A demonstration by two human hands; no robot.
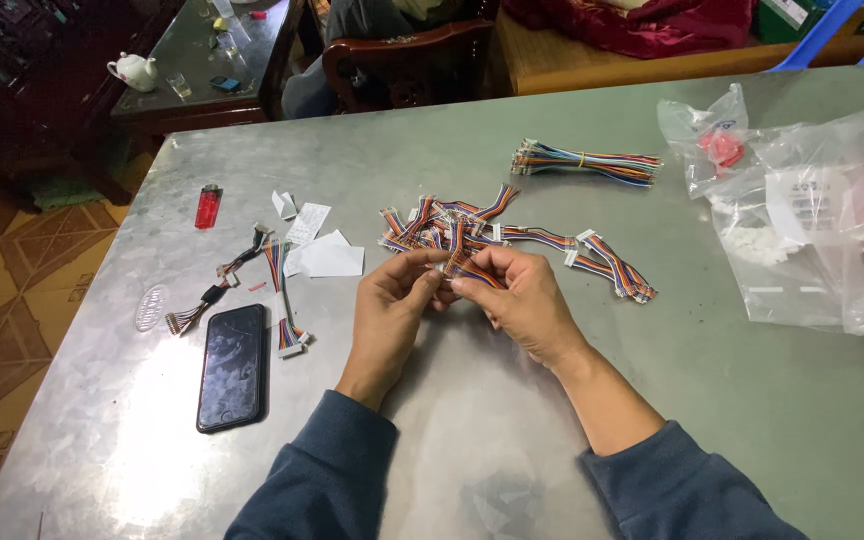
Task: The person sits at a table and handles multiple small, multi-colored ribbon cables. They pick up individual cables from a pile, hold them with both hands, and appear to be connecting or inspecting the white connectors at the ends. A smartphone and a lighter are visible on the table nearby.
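Both hands pinch one short rainbow ribbon cable [460, 264] at mid-table: left hand [392, 300] on its near-left end, right hand [517, 298] closed over the other. It sits right against the loose cable pile [452, 222], so I reckon a tug could snag a neighbour and drag the pile. Far right of the pile is a banded cable bundle [588, 162]. On the right edge, clear plastic bags [802, 220], one holding something red. White paper slips [324, 250], a red lighter [208, 207] and a black phone [232, 366] lie left.
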